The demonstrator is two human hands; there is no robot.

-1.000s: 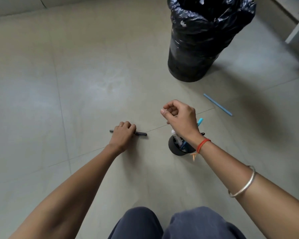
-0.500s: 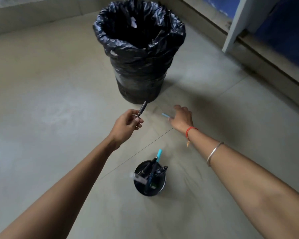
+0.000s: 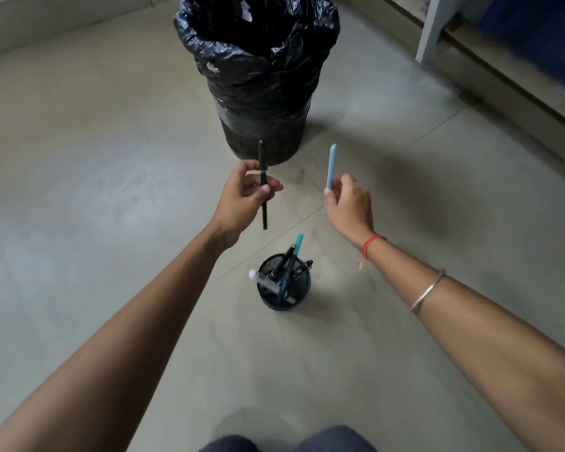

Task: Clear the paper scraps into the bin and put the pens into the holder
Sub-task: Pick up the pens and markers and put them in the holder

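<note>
My left hand (image 3: 242,197) pinches a black pen (image 3: 262,158) upright, above the floor and left of centre. My right hand (image 3: 349,203) holds a light blue pen (image 3: 331,164) upright between thumb and fingers. Both hands hover beyond a round black mesh holder (image 3: 282,300) that stands on the floor with several pens in it. Farther off stands the bin (image 3: 258,93), lined with a black plastic bag; a white paper scrap (image 3: 246,11) shows inside its mouth.
The floor (image 3: 95,158) is pale grey tile with thin joints. A white furniture leg (image 3: 433,24) and a low ledge (image 3: 519,89) along a blue surface run at the right. My knees (image 3: 287,442) show at the bottom edge.
My right hand has picked the blue pen up off the floor and lifted it. My left hand has turned the black pen upright. The view has tilted slightly.
</note>
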